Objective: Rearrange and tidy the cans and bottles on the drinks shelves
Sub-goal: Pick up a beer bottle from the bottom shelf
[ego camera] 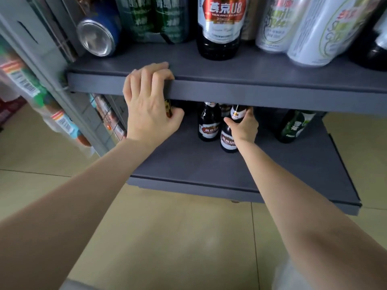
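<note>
We see two grey shelves, the upper shelf (pixel 230 70) carrying green cans, white cans, a tipped blue can (pixel 98 36) and a tall dark U8 bottle (pixel 219 28). The lower shelf (pixel 209 168) holds dark bottles and a green bottle (pixel 293 127) further right. Our left hand (pixel 146 101) hooks its fingers over the upper shelf's front edge. Our right hand (pixel 244 127) has its grip closed round the neck of the front dark bottle (pixel 228 140), just beside another U8 bottle (pixel 208 124).

free: lower shelf (pixel 188 164) front | blocked: upper shelf lip (pixel 272 95) overhead
</note>
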A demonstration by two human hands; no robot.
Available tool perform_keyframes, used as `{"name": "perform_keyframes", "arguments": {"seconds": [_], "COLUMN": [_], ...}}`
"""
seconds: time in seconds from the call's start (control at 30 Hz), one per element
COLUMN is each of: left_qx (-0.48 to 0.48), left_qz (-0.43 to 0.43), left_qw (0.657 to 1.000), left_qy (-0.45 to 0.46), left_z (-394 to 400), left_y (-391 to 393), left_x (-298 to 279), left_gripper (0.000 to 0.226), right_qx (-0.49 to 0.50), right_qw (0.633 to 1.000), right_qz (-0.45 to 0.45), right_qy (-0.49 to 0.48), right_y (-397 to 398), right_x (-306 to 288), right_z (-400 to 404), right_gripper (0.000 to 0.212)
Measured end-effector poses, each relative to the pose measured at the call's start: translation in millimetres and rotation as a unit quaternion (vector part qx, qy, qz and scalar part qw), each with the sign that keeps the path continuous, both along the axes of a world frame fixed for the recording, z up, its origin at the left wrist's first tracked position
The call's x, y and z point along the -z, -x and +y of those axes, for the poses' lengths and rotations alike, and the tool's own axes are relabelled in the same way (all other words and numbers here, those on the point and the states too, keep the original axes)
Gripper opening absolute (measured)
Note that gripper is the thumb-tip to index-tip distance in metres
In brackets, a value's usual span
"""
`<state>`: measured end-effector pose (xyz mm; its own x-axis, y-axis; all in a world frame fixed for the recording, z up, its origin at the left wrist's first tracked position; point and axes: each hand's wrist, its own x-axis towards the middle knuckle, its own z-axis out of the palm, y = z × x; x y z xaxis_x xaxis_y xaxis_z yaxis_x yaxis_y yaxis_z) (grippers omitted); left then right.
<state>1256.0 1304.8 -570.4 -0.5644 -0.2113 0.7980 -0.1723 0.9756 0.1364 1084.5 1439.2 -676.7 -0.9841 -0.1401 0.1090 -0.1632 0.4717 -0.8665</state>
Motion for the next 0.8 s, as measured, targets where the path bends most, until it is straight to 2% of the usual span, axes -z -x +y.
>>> {"name": "perform_keyframes", "arguments": {"seconds": [0.13, 0.3, 0.47, 0.63, 0.73, 0.8], "left_qx": [0.013, 0.032, 0.039, 0.027, 0.033, 0.034], "left_qz": [0.015, -0.001, 0.009, -0.010, -0.023, -0.035], "left_qw": [1.000, 0.999, 0.999, 0.999, 0.999, 0.999], "left_qy": [0.004, -0.001, 0.012, 0.023, 0.016, 0.007], "left_z": [-2, -4, -6, -5, -4, -3], "left_y": [2, -3, 0, -2, -3, -6], "left_x": [3, -1, 8, 4, 1, -1], "left_gripper": [0.048, 0.050, 0.054, 0.055, 0.056, 0.055], "right_qx": [-0.013, 0.021, 0.062, 0.089, 0.126, 0.155], "right_qw": [1.000, 1.000, 0.998, 0.993, 0.978, 0.964], "right_qz": [0.013, 0.005, 0.012, -0.042, -0.045, 0.016], "right_qy": [-0.021, -0.013, -0.014, 0.068, 0.162, 0.216], "right_y": [9, 30, 42, -30, -83, -107], "right_x": [6, 2, 12, 42, 36, 10], "right_z": [-1, 0, 3, 22, 33, 42], "right_gripper": [0.056, 0.041, 0.061, 0.085, 0.080, 0.066]}}
